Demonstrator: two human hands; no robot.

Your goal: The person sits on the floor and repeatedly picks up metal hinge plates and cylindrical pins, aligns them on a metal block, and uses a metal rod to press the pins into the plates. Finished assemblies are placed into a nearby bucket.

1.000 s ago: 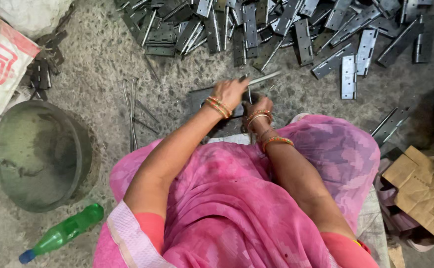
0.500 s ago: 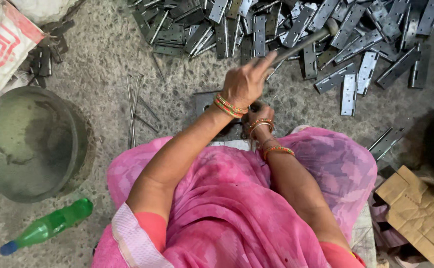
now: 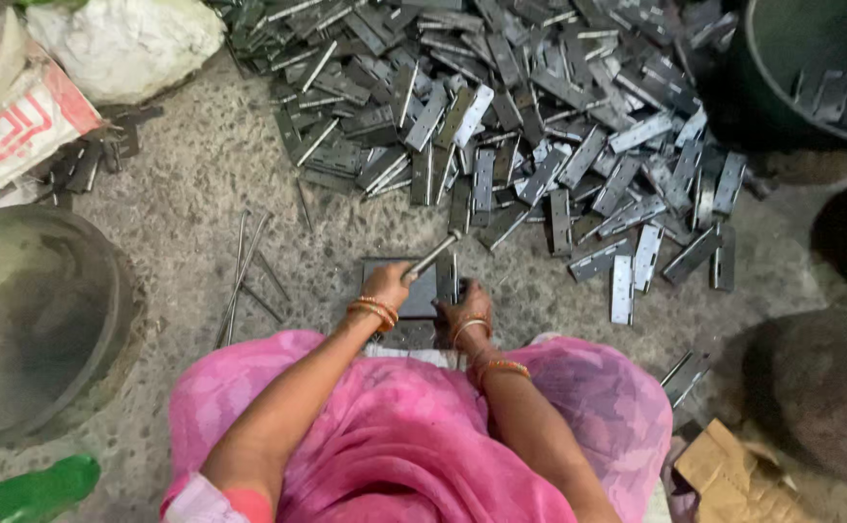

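Below the lens, over the pink-clad lap: left hand (image 3: pixel 387 288) clenched around a thin grey metal rod (image 3: pixel 432 256), which angles up and right; wrist bent, forearm reaching forward. Right hand (image 3: pixel 463 308) pinches a dark grey metal hinge (image 3: pixel 446 279), upright on a dark flat metal block (image 3: pixel 414 288) on the floor; how tight its fingers close, cannot tell. Loose thin rods (image 3: pixel 242 276) lie left. Beyond: big heap of grey metal hinges (image 3: pixel 530 126).
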